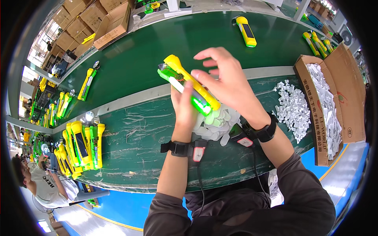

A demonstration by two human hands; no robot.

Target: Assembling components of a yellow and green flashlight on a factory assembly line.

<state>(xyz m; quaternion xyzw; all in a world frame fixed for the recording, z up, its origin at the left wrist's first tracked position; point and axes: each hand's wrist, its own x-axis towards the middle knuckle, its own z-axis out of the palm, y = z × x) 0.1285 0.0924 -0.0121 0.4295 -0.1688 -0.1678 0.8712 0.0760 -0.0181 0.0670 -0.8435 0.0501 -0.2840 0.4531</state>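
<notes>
A yellow and green flashlight (203,91) is tilted in my left hand (183,107), whose fingers close around its lower part. Its yellow and green halves stand apart at the head end, where thin wires and a silvery reflector show between them. My right hand (230,78) is just to the right of it, fingers spread and holding nothing, the thumb close to the yellow half. Below the flashlight lies a heap of flat, pale, rounded pieces (214,128), partly hidden by my hands.
Small white pieces (292,108) lie heaped beside an open cardboard box (318,129) holding more. Several flashlights (80,145) are stacked at left. Another flashlight (247,32) lies on the green conveyor belt (157,37). A person (47,185) sits at far left. Cords hang from my wristbands.
</notes>
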